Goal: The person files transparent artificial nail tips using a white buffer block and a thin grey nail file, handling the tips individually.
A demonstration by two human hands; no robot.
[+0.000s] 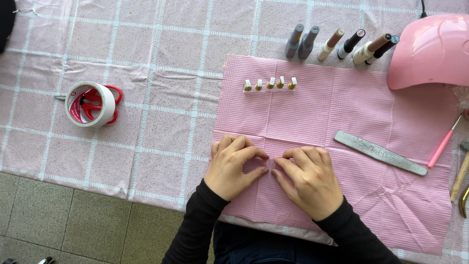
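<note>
My left hand (233, 166) and my right hand (308, 178) rest side by side on a pink ribbed paper mat (342, 112), fingers curled, fingertips meeting at the mat's near middle. Whether they pinch anything small between them is hidden. Both wrists wear black sleeves. Beyond the hands, a clear strip with several white nail tips on gold stands (270, 84) lies on the mat. A grey nail file (380, 152) lies to the right of my right hand.
Several nail polish bottles (339, 45) lie in a row past the mat. A pink nail lamp (432, 51) sits far right. A white tape roll over red scissors (92, 104) lies at left. Pink and wooden tools (454, 151) line the right edge. A pink checked tablecloth (146, 73) covers the table.
</note>
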